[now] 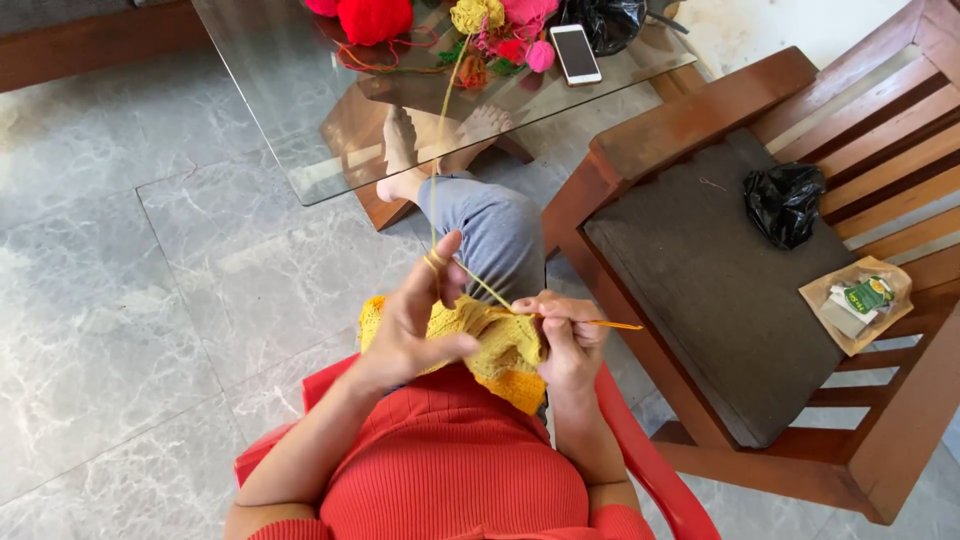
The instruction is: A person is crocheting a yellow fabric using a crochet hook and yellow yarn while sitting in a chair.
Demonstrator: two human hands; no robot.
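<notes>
From my feed I see a close-fitting top of ribbed knit in orange-red, its fine ribs running lengthwise down the chest, with short sleeves that end high on the upper arms. The forearms are bare, with no watch, bracelet or glove on the left hand or the right hand. The legs are in blue-grey trousers that stop above the ankle, and the feet are bare

Yellow crochet piece, yellow yarn strand, orange hook, red yarn ball, black bag.
</notes>
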